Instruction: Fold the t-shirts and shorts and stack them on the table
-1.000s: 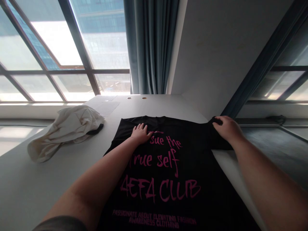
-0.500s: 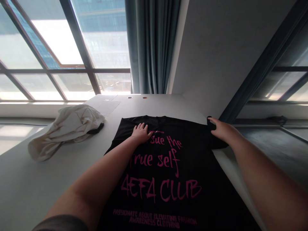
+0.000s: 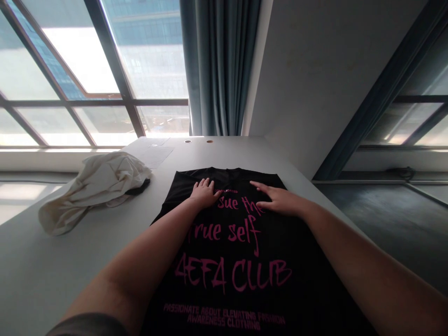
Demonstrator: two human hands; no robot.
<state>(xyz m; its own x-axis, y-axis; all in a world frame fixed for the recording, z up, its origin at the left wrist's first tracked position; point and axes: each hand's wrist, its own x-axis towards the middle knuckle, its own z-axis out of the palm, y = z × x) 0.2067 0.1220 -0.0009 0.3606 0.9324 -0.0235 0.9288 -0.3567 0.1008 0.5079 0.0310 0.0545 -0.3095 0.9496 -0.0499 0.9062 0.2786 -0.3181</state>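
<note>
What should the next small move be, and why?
I'd probably smooth the black shirt with the right hand: its fingers spread over the shirt's right side, where no sleeve sticks out, while the left hand rests opposite.

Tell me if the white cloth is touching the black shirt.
Apart: the head view shows a strip of tabletop between the white cloth and the black shirt.

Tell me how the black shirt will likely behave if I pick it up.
Probably floppy: the black shirt has soft creases near its collar, so it should droop from the fingers. It looks thin, so likely light for its size. Spread flat on the table, it seems unlikely to roll or tip.
</note>
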